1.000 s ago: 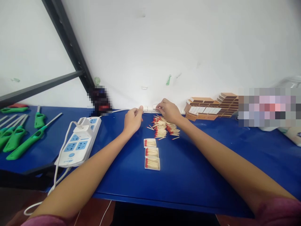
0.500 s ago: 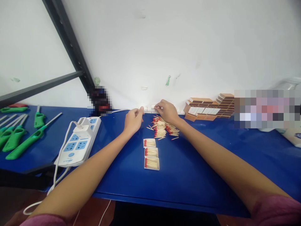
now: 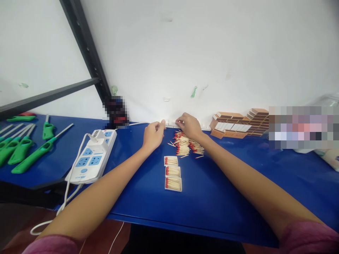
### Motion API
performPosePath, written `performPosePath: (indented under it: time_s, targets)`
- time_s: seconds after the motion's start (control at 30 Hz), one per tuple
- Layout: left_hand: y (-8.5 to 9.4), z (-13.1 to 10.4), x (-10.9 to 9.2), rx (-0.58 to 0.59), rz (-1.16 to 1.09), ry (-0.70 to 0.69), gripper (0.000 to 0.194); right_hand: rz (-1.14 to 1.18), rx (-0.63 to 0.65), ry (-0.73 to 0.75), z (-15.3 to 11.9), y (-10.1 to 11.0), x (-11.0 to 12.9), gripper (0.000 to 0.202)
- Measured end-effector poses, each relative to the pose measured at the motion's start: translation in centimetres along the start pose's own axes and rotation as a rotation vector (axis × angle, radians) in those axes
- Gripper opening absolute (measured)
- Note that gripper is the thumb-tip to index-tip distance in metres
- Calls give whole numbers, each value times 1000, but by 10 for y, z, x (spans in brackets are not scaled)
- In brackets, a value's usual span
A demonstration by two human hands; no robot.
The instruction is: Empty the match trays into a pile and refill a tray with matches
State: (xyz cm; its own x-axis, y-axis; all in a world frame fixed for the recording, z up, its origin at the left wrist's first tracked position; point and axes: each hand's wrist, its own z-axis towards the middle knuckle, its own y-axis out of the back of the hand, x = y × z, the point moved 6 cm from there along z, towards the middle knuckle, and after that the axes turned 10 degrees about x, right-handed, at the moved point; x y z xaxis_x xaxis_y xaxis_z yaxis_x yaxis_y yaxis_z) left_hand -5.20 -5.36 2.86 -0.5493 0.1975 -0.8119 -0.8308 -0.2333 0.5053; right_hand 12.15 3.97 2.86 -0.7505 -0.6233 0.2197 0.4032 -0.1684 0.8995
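At the wall, my left hand (image 3: pixel 154 134) is closed, thumb up, with a small white matchbox tray (image 3: pixel 166 122) at its fingertips. A short gap to the right, my right hand (image 3: pixel 189 126) holds its thumb and fingers in a pinch; anything between them is too small to make out. Just below it lies a loose pile of red-tipped matches (image 3: pixel 182 144). Nearer to me, three white trays filled with matches stand in a column: the far tray (image 3: pixel 171 161), the middle tray (image 3: pixel 173 171) and the near tray (image 3: pixel 173 184).
Brown-sided matchboxes (image 3: pixel 239 123) are stacked against the wall at right. A white power strip (image 3: pixel 91 158) with a cord lies left of my left forearm. Several green lighters (image 3: pixel 34 155) lie at far left, beyond a dark metal frame (image 3: pixel 87 49). The blue tabletop (image 3: pixel 212 204) ends near me.
The view has shifted slightly. The white piece that was at my right fingertips no longer shows there; a white tray now shows beside my left thumb. The match pile and filled trays look unchanged.
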Motion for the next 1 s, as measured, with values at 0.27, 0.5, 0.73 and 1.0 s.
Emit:
performPosePath:
  time_s: [0.27, 0.5, 0.73, 1.0]
  targets:
    - [3, -1, -2, -25, 6, -24, 54, 153, 160, 188, -11, 51, 41, 20]
    - [5, -1, -4, -55, -21, -33, 57, 168, 526, 391, -111, 54, 115, 77]
    - [4, -1, -5, -43, 4, -50, 56, 163, 380, 387, -145, 43, 126, 67]
    - [5, -2, -8, -38, 14, -61, 52, 265, 361, 382, -138, 45, 118, 5]
